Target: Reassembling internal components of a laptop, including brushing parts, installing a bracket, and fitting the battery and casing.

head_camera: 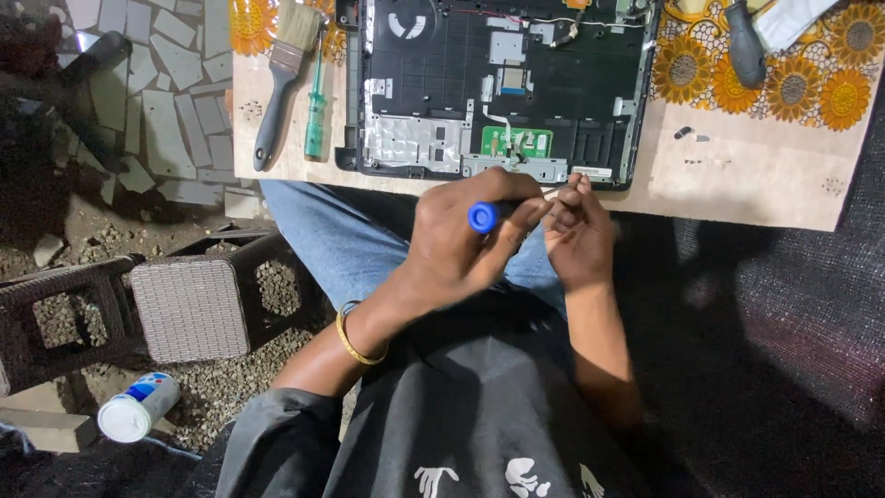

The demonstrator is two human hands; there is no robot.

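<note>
I am holding the blue-capped screwdriver (483,217), light, stiff and easy to roll, closed in my left hand (461,242) over my lap, while my right hand (576,231) is pinching something tiny, fingertips together, near the opened laptop (502,88).

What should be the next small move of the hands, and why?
Probably bring the screwdriver tip forward to the open laptop. The left hand grips its blue handle just short of the laptop's near edge, and the right hand pinches at the tip, perhaps seating a small part too small to identify.
</note>
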